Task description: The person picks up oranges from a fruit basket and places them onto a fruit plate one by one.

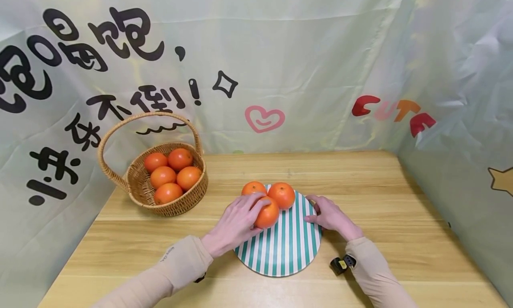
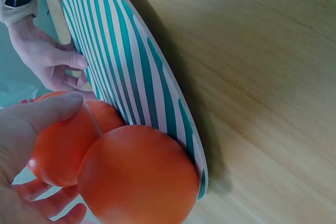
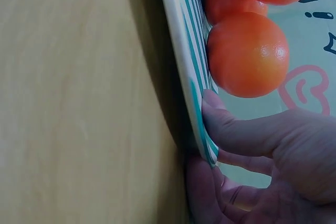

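Note:
My left hand (image 1: 236, 221) grips an orange (image 1: 267, 214) over the plate, thumb on one side and fingers curled over the other. Two more oranges sit behind it at the plate's back edge: one on the left (image 1: 252, 187) and one on the right (image 1: 282, 195). The round plate (image 1: 280, 250) has green and white stripes. At its right rim my right hand (image 1: 330, 215) pinches the edge; in the right wrist view the thumb (image 3: 236, 129) lies on the striped face and fingers reach underneath. The left wrist view shows the left thumb (image 2: 47, 111) across the held orange.
A wicker basket (image 1: 176, 210) with a tall handle stands at the back left, holding several oranges (image 1: 162, 177). The wooden table (image 1: 372, 179) meets printed cloth walls (image 1: 312, 76) at the back and sides. A small black device (image 1: 339, 265) is by the right wrist.

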A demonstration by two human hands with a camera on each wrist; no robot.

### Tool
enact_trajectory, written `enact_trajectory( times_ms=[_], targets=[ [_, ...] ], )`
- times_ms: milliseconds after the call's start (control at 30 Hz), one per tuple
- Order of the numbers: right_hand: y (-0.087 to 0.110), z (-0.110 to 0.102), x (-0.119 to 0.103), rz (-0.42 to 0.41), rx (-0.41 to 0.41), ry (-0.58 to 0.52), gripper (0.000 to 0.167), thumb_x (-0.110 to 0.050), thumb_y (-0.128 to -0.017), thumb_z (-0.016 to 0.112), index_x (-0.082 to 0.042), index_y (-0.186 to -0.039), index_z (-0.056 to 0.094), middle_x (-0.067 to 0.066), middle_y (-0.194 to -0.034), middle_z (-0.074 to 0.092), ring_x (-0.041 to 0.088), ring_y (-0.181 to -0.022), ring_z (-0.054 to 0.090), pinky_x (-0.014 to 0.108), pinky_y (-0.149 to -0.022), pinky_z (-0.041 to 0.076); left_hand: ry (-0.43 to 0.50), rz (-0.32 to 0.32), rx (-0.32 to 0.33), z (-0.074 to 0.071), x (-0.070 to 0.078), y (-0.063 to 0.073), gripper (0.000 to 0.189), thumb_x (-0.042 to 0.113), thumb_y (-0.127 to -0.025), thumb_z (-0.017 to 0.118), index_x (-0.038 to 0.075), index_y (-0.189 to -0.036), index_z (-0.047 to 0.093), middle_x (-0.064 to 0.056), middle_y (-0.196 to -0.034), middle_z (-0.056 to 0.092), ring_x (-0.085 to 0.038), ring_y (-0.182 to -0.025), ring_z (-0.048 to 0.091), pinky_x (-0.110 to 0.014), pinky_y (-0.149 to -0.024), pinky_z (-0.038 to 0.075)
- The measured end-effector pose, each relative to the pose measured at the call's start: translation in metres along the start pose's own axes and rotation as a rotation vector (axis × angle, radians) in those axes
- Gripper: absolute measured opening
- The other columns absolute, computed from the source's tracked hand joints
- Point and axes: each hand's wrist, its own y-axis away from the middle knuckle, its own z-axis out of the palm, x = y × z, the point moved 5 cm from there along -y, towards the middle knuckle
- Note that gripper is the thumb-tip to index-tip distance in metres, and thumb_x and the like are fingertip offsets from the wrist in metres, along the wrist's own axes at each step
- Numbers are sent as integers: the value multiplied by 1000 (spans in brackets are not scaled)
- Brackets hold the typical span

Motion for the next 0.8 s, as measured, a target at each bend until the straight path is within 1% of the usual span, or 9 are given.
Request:
enact_trajectory(
  times_ms=[200, 333, 467, 600, 800],
  targets=[
    [-1, 0, 1, -8, 8, 16, 65, -19, -87, 79, -1, -142, 50, 8, -86, 54, 19, -75, 50, 29, -63, 41, -4, 0, -14, 2, 1, 0, 76, 34, -72, 91, 17, -135, 50, -5, -140, 52, -24, -121, 59, -44, -101, 54],
    [-1, 0, 1, -23, 11, 21, 65, -20, -87, 79, 0, -141, 50, 8, -86, 54, 19, -74, 50, 29, -62, 41, 7, -2, -19, 3, 1, 0, 76, 34, -73, 90, 18, -135, 50, -5, -140, 52, -25, -122, 59, -46, -101, 53],
    [0, -1, 0, -26, 8, 3, 65, -20, -87, 79, 1, -141, 50, 9, -86, 54, 19, -73, 51, 28, -61, 43, 24, 2, -32, 5, 2, 0, 75, 34, -74, 89, 18, -136, 49, -6, -141, 51, -26, -124, 58, -48, -103, 52],
    [-1, -1, 1, -20, 9, -6, 65, -19, -87, 79, 0, -142, 50, 8, -86, 55, 19, -74, 51, 28, -64, 43, 37, 13, -54, 8, 2, 1, 75, 34, -76, 88, 18, -137, 48, -7, -143, 50, -26, -126, 56, -49, -104, 50],
    [1, -1, 0, -42, 25, 9, 63, -19, -87, 78, 1, -141, 51, 8, -87, 55, 20, -79, 50, 29, -68, 41, 42, 27, -97, 13, 3, 4, 75, 35, -78, 86, 19, -139, 46, -8, -144, 51, -25, -128, 54, -51, -106, 48]
  ],
)
